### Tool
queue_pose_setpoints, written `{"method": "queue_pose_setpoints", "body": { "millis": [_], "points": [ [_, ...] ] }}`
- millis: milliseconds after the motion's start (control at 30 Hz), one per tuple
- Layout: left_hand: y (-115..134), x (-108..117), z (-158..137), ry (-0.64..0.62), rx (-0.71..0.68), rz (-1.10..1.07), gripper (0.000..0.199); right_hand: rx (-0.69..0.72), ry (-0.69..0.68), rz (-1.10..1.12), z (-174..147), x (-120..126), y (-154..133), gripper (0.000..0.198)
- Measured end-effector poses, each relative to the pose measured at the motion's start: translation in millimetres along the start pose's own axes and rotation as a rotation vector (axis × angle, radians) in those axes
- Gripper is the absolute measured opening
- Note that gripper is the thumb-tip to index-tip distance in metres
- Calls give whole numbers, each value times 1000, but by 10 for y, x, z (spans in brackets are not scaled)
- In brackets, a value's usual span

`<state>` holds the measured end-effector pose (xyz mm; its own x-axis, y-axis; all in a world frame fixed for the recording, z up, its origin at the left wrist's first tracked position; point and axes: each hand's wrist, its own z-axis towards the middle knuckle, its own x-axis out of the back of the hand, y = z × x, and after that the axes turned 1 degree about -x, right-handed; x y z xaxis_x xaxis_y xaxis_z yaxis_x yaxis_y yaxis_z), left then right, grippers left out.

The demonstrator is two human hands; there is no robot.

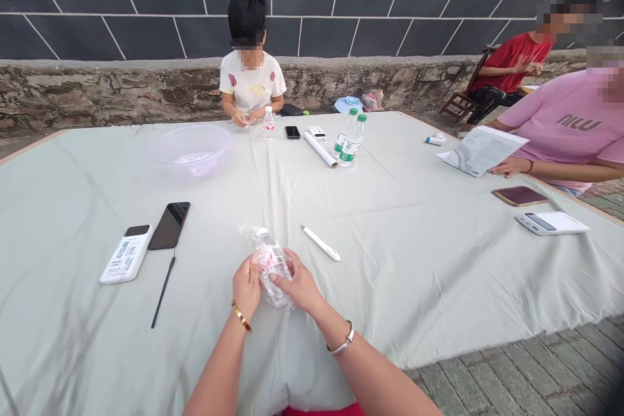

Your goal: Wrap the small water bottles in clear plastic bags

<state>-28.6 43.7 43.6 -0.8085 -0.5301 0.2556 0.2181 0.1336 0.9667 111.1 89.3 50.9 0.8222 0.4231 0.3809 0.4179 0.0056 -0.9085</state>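
Note:
A clear plastic water bottle [273,260] with a white cap and a red-and-white label lies wrapped in thin transparent film, close in front of me. My left hand [247,283] grips its left side, and my right hand [298,279] holds the right side with the thumb across the front. Loose film [248,230] sticks out beside the cap. Just to the right of the bottle, a white box cutter [320,243] rests on the pale tablecloth [400,260]. Some of my fingers are hidden behind the bottle.
At left are a white power bank [127,255], a black phone [169,226] and a clear basin [190,149]. Green-capped bottles [350,143] and a white roll [320,149] stand farther back. Across sits a person [251,84]; another at right holds a paper [482,149].

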Motion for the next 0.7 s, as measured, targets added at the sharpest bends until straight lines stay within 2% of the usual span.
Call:
{"method": "queue_pose_setpoints", "body": {
  "millis": [133,300,433,533,600,633,700],
  "points": [
    [119,24,-48,-126,82,-277,53,58,-34,-99,-13,17,-39,60],
    [255,86,-41,-225,140,-578,50,20,-35,-44,-11,27,43,52],
    [219,79,-41,-176,140,-575,48,27,24,-88,-42,40,5,49],
    [197,46,-48,-171,130,-594,51,194,68,-150,-91,13,-124,50],
    [207,18,-48,-163,135,-660,53,245,74,-180,-105,-13,-191,54],
    [215,4,-47,-149,143,-681,52,235,90,-185,-100,-22,-205,51],
    [218,-21,-43,-100,156,-687,48,179,142,-151,-62,-19,-190,33]
  ]
}}
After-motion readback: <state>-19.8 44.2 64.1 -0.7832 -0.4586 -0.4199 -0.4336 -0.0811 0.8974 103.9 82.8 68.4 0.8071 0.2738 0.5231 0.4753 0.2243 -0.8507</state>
